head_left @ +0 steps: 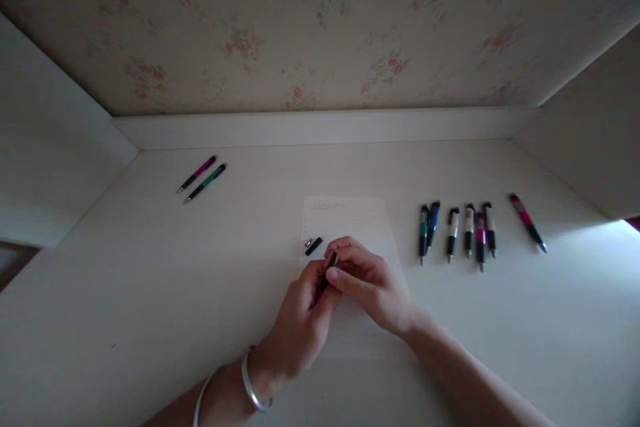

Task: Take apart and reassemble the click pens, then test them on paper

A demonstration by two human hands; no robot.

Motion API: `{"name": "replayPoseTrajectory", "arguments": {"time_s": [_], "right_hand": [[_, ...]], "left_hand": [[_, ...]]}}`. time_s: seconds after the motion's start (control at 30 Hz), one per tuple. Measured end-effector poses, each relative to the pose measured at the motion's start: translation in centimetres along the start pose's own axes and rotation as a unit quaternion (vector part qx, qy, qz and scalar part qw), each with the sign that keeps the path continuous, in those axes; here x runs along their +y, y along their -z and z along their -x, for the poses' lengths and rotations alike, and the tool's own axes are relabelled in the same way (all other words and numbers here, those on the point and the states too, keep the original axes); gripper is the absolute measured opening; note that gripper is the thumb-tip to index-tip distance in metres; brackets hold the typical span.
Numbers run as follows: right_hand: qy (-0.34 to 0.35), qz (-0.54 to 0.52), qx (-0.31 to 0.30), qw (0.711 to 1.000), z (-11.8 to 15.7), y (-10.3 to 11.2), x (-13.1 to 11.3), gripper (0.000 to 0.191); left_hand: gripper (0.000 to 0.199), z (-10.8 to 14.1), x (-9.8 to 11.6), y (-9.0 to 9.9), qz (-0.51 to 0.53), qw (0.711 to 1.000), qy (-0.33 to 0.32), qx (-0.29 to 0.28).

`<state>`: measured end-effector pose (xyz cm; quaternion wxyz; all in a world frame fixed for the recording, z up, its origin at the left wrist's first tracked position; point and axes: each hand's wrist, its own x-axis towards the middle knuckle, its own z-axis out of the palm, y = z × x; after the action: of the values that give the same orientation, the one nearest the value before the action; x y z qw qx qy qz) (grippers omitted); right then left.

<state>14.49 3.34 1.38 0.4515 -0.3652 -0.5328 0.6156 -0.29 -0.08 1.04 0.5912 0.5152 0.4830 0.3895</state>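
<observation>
Over a lined sheet of paper [360, 217], my two hands meet around a pen [331, 269] with a dark upper end and a bit of red or pink lower down. My left hand [300, 327] is closed around its lower part. From the other side, my right hand [373, 287] pinches the dark end between thumb and fingers. Most of the pen is hidden by the fingers. On the paper just beyond my left hand lie a black pen grip [314, 246] and a small metal tip [308, 243], apart from each other.
Several pens with green, blue, white and pink barrels [470, 230] lie at right, and a red and black pen [527, 221] farther right. A purple pen [197, 174] and a teal pen [205, 183] lie at left. White panels and a floral wall [320, 33] enclose the desk.
</observation>
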Motion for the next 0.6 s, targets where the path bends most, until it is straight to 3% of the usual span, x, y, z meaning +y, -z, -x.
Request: {"name": "replayPoseTrajectory", "arguments": {"time_s": [0.23,0.6], "right_hand": [[-0.02,-0.025,-0.031,0.999,0.17,-0.09,-0.03,0.018],[-0.034,-0.05,-0.043,0.997,0.12,-0.13,-0.15,0.015]], "left_hand": [[0.023,0.14,0.52,0.06,-0.06,0.997,-0.039,-0.001],[0.022,0.2,-0.05,-0.11,-0.052,0.997,-0.053,0.008]]}}
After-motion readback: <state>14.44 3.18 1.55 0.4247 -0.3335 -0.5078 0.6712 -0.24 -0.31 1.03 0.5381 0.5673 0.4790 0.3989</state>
